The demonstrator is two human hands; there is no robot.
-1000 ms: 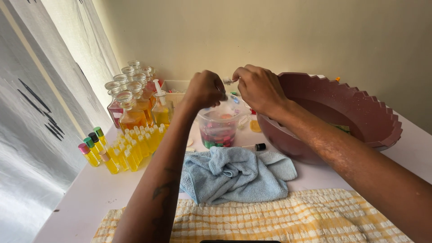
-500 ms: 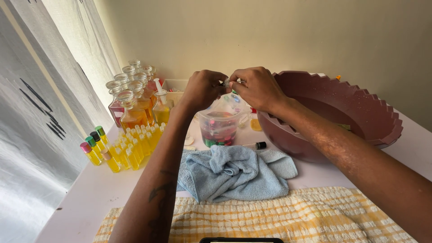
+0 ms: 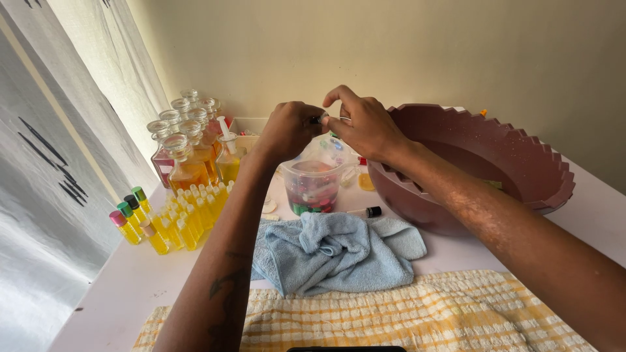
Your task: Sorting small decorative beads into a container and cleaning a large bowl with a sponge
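Centre frame: I saw my left hand and right hand pinching one small vial together above the plastic cup, apparently catching drips.

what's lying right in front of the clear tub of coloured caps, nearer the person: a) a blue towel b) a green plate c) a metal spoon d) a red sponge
a: a crumpled light blue towel lies on the white table, just nearer than the clear tub.
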